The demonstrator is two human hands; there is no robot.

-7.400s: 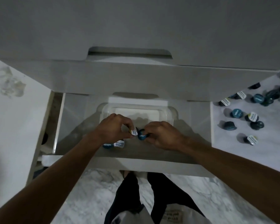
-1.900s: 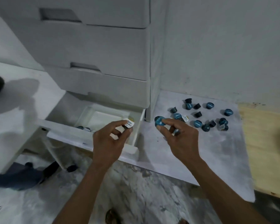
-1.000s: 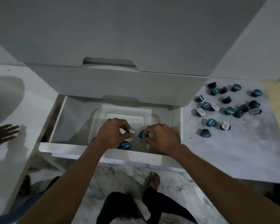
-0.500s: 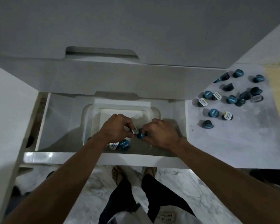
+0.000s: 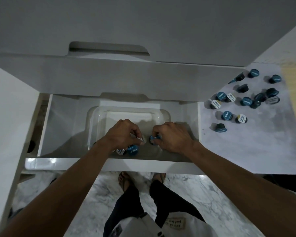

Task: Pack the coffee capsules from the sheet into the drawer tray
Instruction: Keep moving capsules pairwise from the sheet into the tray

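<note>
Both hands are low inside the open drawer, above the near part of the clear tray. The left hand pinches a white-lidded capsule between thumb and fingertips, closed tight on it. The right hand pinches a blue-lidded capsule in the same way. The two held capsules are almost touching each other, between the two hands.

Just below the left hand's grip, toward the person, two capsules already lie in the tray, one white and one blue, close together. Far to the right of the right hand's grip, outside the drawer, many capsules wait on the sheet; so the task looks to be only at its beginning.

I think the step now is to set both capsules down. The risks I see:
- The capsules are small and round, so if a hand releases from too high, one can roll or tip onto its side.
- The left hand works very near the two lying capsules and may push them.
- The tray wall is clear and hard to see, so a capsule may land outside it, on the drawer floor.
</note>
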